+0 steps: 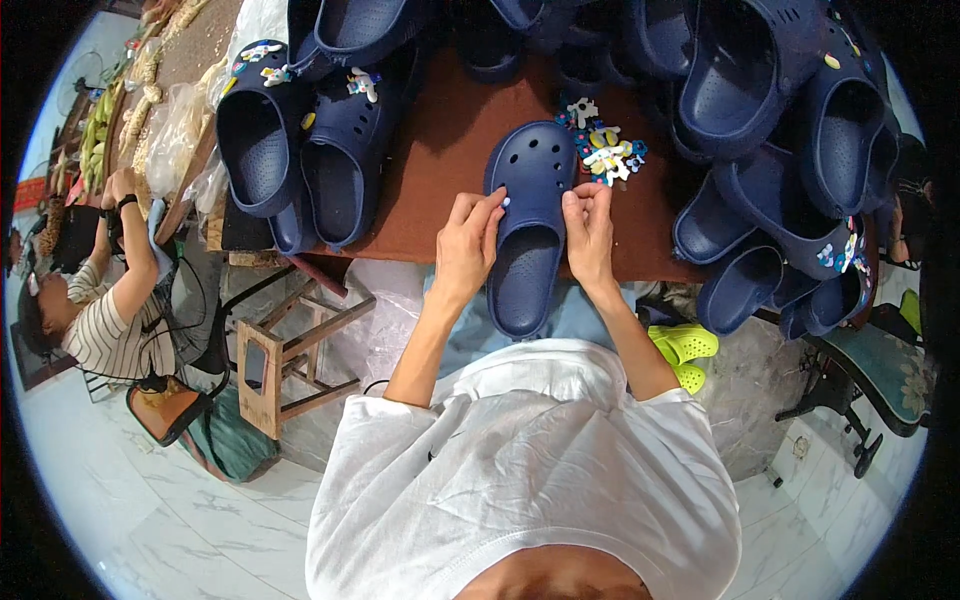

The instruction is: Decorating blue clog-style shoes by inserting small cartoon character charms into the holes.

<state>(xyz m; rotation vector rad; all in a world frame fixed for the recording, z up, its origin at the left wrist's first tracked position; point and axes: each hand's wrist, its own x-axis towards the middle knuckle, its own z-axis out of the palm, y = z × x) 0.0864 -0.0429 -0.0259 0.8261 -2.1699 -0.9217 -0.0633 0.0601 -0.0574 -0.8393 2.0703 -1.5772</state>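
A navy clog (pixel 535 172) with round holes in its toe lies in front of me, toe away from me, its heel past the table's near edge. My left hand (pixel 466 245) is closed at the clog's left side, pinching a small white and blue shoe charm (pixel 505 202) against it; most of the charm is hidden by fingertips. On the right side, my right hand (pixel 591 235) grips the clog's edge between thumb and fingers. Just beyond that hand lies a pile of white, yellow, blue and teal charms (pixel 608 155).
Navy clogs with charms (pixel 258 140) stand at the left of the brown table (pixel 430 215). More navy clogs (pixel 735 85) are heaped at the right. Below are a wooden stool (pixel 262 375), yellow-green clogs (pixel 685 345) and a chair (pixel 880 375). Another person (pixel 115 310) sits at the left.
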